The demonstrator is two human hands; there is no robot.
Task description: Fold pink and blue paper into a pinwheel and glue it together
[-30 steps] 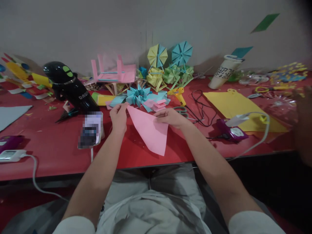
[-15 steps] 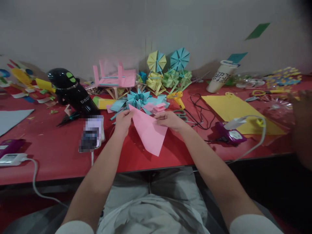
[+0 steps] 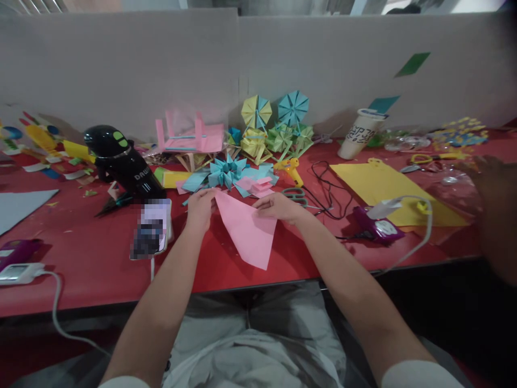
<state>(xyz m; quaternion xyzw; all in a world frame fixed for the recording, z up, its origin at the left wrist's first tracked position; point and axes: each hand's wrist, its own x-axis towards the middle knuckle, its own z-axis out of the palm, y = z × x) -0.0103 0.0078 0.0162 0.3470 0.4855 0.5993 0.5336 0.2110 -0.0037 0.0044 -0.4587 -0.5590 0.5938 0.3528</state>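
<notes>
Pink sheet (image 3: pixel 247 231), held by both hands over the near part of the red surface (image 3: pixel 100 280), just in front of the blue paper star (image 3: pixel 226 172). Plain, matte, light pink, no print seen; roughly four-sided outline, long slanted left side, narrow point aimed down toward the person. Face looked mostly smooth, lit fairly evenly. Left hand (image 3: pixel 201 209) pinched the upper-left corner between thumb and fingers; right hand (image 3: pixel 278 208) gripped the upper-right part, fingers lying over the paper.

Underside of the sheet was out of sight, so could not tell whether it was one layer or folded, nor whether the lower tip touched the surface. Right thumb was hard to make out; some left fingertips were hidden at the corner. Scissors (image 3: pixel 297 197) showed mainly their grey-green handles, partly behind the right hand. Phone (image 3: pixel 151 229) had its screen pixelated, unreadable. Lettering on the white cup (image 3: pixel 361 134) was too small to read. Purple box (image 3: pixel 18 250) was cut off at the left edge. Another person's hand (image 3: pixel 490 186), far right, was dark and blurred; its grip could not be told.
</notes>
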